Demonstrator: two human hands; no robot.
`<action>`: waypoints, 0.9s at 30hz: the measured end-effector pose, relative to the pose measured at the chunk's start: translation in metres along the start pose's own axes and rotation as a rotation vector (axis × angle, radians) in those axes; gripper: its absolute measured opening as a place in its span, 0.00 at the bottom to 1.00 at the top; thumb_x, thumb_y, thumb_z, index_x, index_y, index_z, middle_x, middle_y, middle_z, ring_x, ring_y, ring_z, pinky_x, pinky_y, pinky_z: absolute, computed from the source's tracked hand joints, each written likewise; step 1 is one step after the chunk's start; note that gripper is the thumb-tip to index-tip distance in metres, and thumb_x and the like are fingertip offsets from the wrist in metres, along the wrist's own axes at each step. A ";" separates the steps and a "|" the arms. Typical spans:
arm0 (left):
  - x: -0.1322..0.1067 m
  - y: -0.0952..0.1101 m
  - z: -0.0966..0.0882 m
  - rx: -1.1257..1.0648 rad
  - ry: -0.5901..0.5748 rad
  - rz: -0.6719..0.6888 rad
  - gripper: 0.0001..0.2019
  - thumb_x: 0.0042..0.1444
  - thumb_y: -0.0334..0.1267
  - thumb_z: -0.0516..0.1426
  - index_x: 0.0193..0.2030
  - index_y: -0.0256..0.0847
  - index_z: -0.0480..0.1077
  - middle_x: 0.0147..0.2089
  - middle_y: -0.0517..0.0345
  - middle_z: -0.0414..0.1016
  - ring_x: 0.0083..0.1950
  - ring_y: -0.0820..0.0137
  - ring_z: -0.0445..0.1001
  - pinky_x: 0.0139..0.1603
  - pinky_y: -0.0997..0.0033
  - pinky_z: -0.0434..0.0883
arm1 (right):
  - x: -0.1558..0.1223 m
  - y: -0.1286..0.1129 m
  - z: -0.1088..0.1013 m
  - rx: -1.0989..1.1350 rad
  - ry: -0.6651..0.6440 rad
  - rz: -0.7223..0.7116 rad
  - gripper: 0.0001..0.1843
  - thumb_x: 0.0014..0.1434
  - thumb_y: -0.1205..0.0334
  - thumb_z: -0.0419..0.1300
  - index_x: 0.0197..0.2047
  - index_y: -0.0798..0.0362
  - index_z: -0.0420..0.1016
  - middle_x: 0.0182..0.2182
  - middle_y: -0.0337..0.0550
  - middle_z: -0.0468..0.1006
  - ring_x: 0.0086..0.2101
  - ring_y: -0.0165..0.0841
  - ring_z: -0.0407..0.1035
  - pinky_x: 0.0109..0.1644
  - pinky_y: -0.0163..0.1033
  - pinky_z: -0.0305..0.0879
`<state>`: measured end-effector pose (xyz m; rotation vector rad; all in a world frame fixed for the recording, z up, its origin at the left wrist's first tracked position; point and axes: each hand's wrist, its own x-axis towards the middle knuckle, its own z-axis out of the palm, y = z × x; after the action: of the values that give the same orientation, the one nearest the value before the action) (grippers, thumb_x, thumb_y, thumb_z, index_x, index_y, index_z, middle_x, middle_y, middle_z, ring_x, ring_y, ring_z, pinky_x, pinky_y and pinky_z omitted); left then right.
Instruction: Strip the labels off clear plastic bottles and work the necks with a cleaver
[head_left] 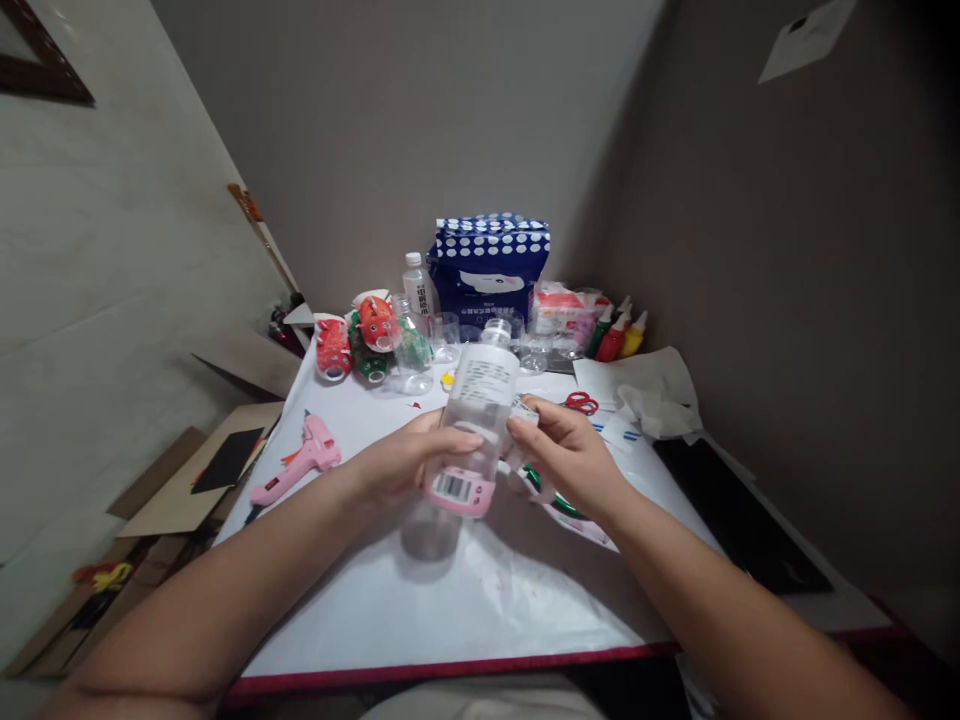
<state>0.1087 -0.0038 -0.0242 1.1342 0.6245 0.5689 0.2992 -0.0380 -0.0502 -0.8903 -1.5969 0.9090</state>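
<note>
One left hand (431,455) and one right hand (574,455) are at one clear plastic bottle (481,395) over the table (360,620). One pink glue gun (300,468) lies by the left edge, and two red animal-faced toys (334,348) sit at the back left corner. Along the back edge are one blue bag (487,285), one white-capped bottle (418,290) and, toward the right corner, one yellow squeeze bottle (634,336).

left hand (427,450): round clear bottle (478,425) | right hand (570,445): pinching label (525,411) | glue gun (300,468): on table (555,600)
</note>
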 end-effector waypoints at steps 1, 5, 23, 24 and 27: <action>0.001 -0.001 0.003 0.090 0.073 0.040 0.26 0.45 0.38 0.64 0.52 0.36 0.68 0.47 0.46 0.77 0.45 0.60 0.76 0.45 0.62 0.70 | 0.000 -0.002 0.000 -0.028 0.039 -0.027 0.13 0.62 0.57 0.54 0.26 0.51 0.65 0.24 0.35 0.63 0.27 0.29 0.60 0.32 0.36 0.57; 0.002 -0.003 0.009 0.370 0.101 0.111 0.23 0.45 0.38 0.66 0.49 0.37 0.70 0.48 0.49 0.76 0.49 0.61 0.73 0.51 0.61 0.68 | -0.002 -0.009 0.005 -0.116 0.080 -0.132 0.14 0.58 0.63 0.58 0.22 0.51 0.61 0.22 0.34 0.59 0.27 0.29 0.56 0.33 0.37 0.52; -0.012 0.012 -0.008 -0.424 -0.255 -0.139 0.23 0.39 0.37 0.56 0.44 0.29 0.71 0.36 0.46 0.77 0.34 0.62 0.77 0.33 0.69 0.71 | 0.010 0.010 -0.015 0.244 0.355 0.172 0.15 0.41 0.75 0.55 0.32 0.47 0.62 0.28 0.32 0.65 0.29 0.28 0.63 0.29 0.31 0.59; -0.011 0.010 -0.008 -0.435 -0.239 -0.136 0.23 0.40 0.38 0.56 0.44 0.29 0.71 0.36 0.46 0.77 0.34 0.62 0.77 0.33 0.69 0.71 | 0.009 0.011 -0.014 0.209 0.358 0.148 0.21 0.39 0.76 0.56 0.36 0.46 0.65 0.35 0.34 0.68 0.36 0.30 0.65 0.35 0.33 0.61; -0.010 0.007 -0.008 -0.434 -0.224 -0.120 0.23 0.40 0.39 0.56 0.45 0.29 0.71 0.36 0.45 0.77 0.34 0.62 0.77 0.35 0.67 0.71 | 0.003 0.005 -0.007 0.131 0.210 0.101 0.31 0.42 0.76 0.58 0.49 0.43 0.67 0.50 0.38 0.68 0.50 0.35 0.62 0.50 0.38 0.60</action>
<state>0.0957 -0.0033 -0.0183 0.7324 0.3495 0.4394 0.3059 -0.0321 -0.0521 -0.9476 -1.3086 0.9466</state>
